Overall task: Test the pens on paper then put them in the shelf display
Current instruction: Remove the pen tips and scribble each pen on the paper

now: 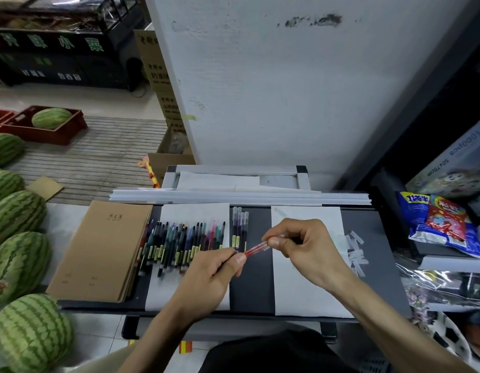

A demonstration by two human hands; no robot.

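Red pen (256, 248) is pinched at both ends: barrel by left hand (212, 275), clear cap end by right hand (304, 246) (over the white paper (308, 294)); pen row (182, 240) is laid alongside.

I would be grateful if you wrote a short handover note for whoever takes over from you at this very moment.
The left hand grips the red pen by its barrel; the right hand pinches its clear cap end.
A row of mixed pens lies on the left paper sheet; four dark pens lie apart beside it.
Done: test marks too faint to tell.
Left: test this pen and the rest, then shelve them.
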